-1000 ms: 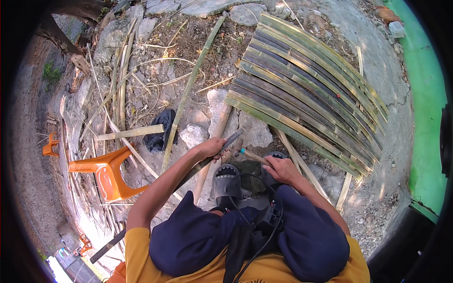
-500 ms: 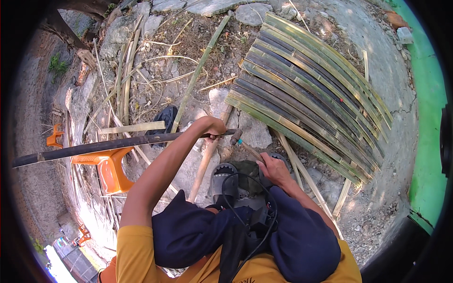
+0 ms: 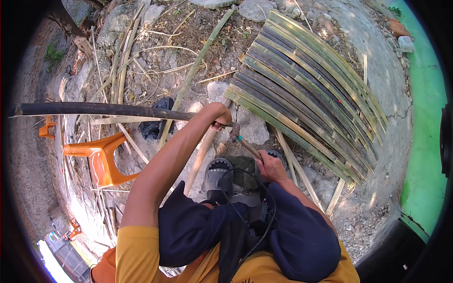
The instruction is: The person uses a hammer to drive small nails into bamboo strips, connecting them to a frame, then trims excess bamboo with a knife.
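My left hand (image 3: 218, 116) is closed around the near end of a long dark bamboo strip (image 3: 99, 109), which stretches out to the left. In my right hand (image 3: 272, 167) is the wooden handle of a hammer (image 3: 249, 149) with a turquoise band below its head. The hammer head is right at the strip's end, beside my left hand; whether they touch I cannot tell. Beneath my left hand a pale round pole (image 3: 200, 158) runs over the ground toward me. To the right, a row of split bamboo slats (image 3: 306, 94) lies side by side, green and dark.
An orange plastic stool (image 3: 101, 158) stands left of my arm. Loose bamboo strips (image 3: 123, 70) and a black plastic bag (image 3: 158, 127) lie on rocky ground. My sandalled feet (image 3: 219, 177) are just below the hammer. A green wall (image 3: 427, 118) borders the right side.
The strip's far left end has swung up in the view, away from me, and the strip lies flatter across. Both hands keep their hold, and the hammer stays by the strip's end.
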### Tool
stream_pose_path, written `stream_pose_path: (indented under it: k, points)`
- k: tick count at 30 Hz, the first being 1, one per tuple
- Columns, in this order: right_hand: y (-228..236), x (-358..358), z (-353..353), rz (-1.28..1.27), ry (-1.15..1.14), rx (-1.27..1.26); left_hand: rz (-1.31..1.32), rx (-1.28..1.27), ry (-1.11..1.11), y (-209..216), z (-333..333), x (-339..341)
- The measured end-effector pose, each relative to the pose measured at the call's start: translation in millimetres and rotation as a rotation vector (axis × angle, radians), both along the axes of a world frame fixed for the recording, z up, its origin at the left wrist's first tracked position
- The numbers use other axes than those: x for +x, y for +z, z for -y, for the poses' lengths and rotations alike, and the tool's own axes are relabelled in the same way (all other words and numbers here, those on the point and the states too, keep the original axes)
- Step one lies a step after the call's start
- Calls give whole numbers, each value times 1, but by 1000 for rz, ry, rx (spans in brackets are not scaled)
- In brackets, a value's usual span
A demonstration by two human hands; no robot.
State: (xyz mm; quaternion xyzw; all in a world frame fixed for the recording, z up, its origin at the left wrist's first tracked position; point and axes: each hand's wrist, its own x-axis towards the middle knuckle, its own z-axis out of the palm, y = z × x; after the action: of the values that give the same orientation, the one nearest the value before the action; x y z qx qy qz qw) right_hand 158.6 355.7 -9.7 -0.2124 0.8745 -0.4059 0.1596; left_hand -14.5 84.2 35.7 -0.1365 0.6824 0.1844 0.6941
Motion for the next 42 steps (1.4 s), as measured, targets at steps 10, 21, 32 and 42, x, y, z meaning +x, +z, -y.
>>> stream_pose_path:
  k: [10, 21, 32, 42]
  points:
    - [11, -1, 1, 142, -155, -95, 38, -31, -3, -26, 7, 2]
    - [8, -10, 8, 234, -100, -66, -101, -45, -332, 0, -13, 5]
    - [-22, 0, -1, 250, -237, -70, -105, 15, -337, -4, -17, 15]
    - [-9, -3, 14, 159, -151, -152, -121, 17, -55, -51, 26, 37]
